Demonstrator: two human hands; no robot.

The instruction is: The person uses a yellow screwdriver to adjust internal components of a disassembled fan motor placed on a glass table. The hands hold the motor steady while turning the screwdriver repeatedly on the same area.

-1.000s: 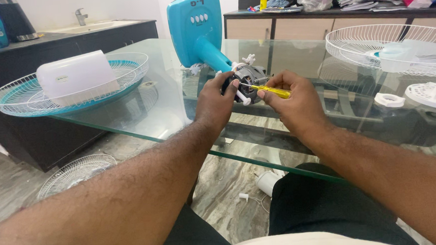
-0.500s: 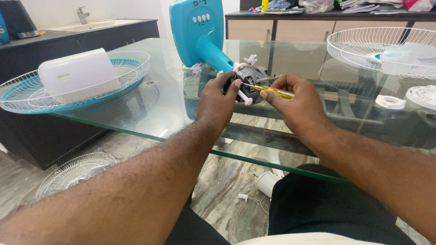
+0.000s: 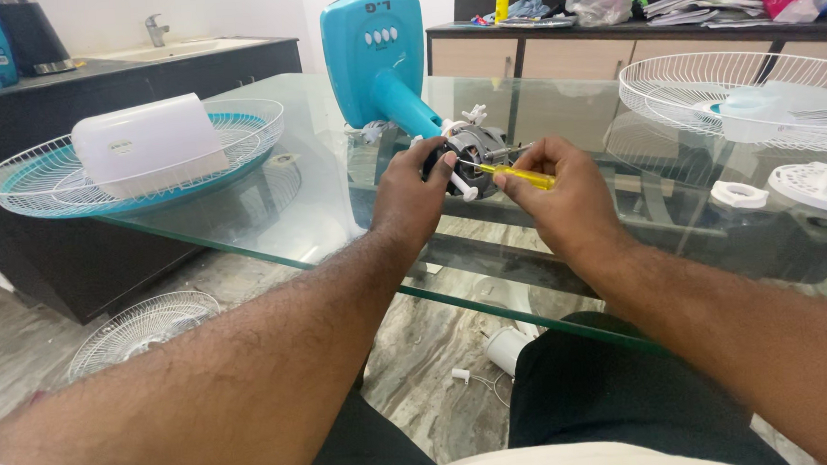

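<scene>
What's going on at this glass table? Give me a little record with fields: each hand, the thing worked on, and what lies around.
left hand: grips the grey fan motor
right hand: holds a yellow-handled screwdriver, tip at the motor
fan body: teal, lying on the glass table, motor at its near end
left of table: wire fan guard with a white cover in it
right of table: white wire guard, white round parts
floor: another wire guard
</scene>
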